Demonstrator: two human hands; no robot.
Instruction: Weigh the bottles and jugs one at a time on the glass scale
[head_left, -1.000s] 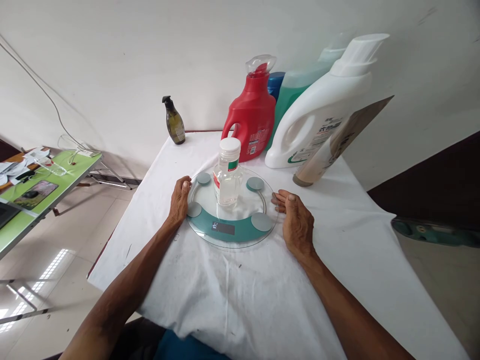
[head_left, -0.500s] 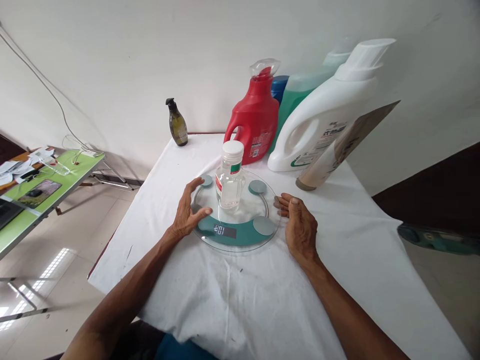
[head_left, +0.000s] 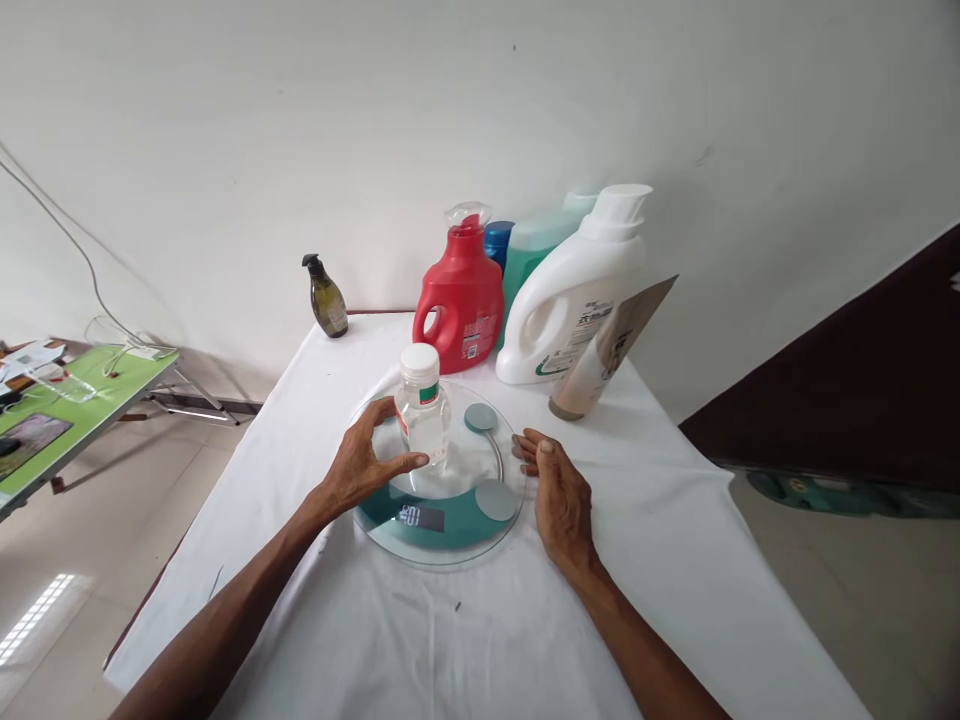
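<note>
Bottle [head_left: 421,420]: 1 on scale [head_left: 442,525] | left hand [head_left: 358,465] touching | jugs: 3

Plain off-white wall [head_left: 480,120] all the way across the back, a bit scuffed, with a thin cable [head_left: 67,240] drooping down it on the left. Pale glossy tiled floor [head_left: 97,520] catching a patch of daylight at lower left, plus a folding side table with a lime-green top [head_left: 90,385] over there, cluttered with papers and bits. White cloth over the main table [head_left: 675,560], dark brown panel [head_left: 847,390] off to the right with something teal [head_left: 862,495] lying low on the floor beside it.
</note>
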